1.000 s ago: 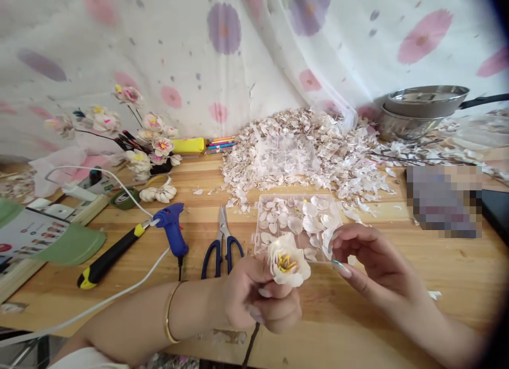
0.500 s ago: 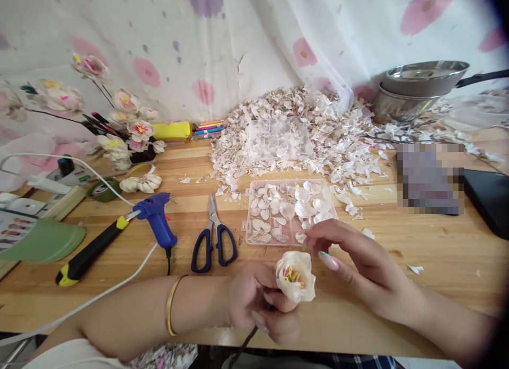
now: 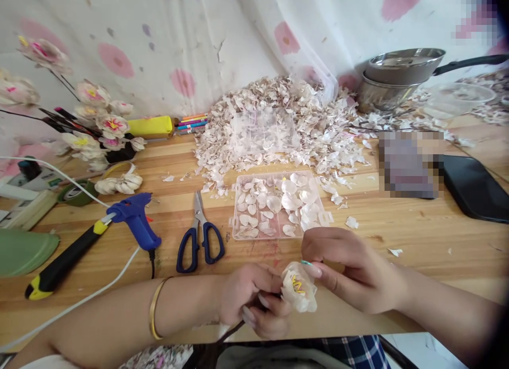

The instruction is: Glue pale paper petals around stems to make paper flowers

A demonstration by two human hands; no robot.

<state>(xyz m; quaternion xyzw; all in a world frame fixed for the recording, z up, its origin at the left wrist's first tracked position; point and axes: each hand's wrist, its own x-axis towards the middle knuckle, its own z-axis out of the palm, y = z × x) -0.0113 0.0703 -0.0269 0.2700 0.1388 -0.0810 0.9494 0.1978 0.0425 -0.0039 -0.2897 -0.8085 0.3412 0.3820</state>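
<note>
My left hand is closed around the dark stem of a handmade flower, just below its bloom. Cream, shell-like petals surround yellow stamens, and the bloom tilts toward me. At its upper right edge, the thumb and index finger of my right hand pinch a petal; the other fingers are curled. Beyond my hands lies a clear compartment box of loose pale petals. Blue-handled scissors rest to its left. Farther left is a blue glue gun beside a black and yellow handle.
A large heap of pale flakes sits at the back, with a second clear box on it. Finished flowers stand back left. Metal pans and a black phone are at the right. A white cable crosses the left side.
My right hand has come in to the bloom, its fingertips now at the petal edge instead of apart from it. The flower has tilted slightly, and the view has shifted right.
</note>
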